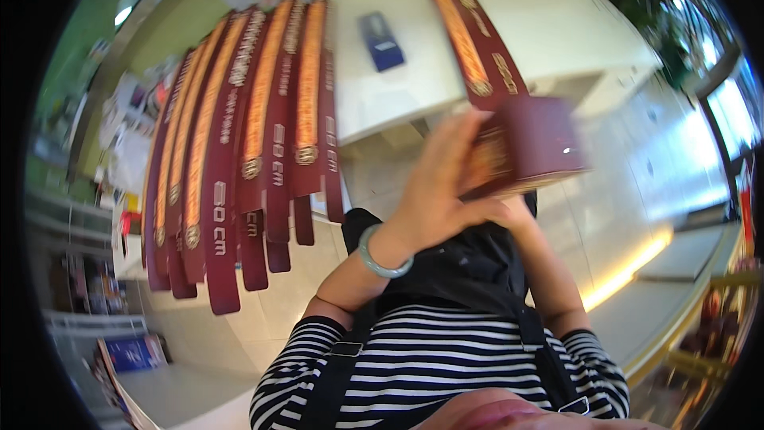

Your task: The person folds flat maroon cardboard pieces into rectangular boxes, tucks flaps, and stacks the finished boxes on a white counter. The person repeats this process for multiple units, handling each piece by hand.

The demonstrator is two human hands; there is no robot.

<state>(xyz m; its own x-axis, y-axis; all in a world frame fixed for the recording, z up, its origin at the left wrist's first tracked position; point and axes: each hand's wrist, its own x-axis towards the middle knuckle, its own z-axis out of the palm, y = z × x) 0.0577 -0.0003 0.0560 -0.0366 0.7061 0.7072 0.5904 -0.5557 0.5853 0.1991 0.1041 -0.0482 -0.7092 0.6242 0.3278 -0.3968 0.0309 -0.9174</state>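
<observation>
Left hand (430, 187) spreads against a maroon box (549, 139), right hand (519, 210) below, grip unclear; long boxes (263, 107) already overhang the surface's (356, 95) near-left edge, this one held.

Long maroon boxes (261, 103) at left — at least five; blue box (382, 41) — one; bracelet (385, 271), one.

PASS upper centre: strip of white table (418, 32) between maroon box row (208, 151) and lone long box (477, 36), blue box (382, 41) in gap | BLOCK left: row juts past table edge | BLOCK right of centre: held maroon box (549, 139)
</observation>
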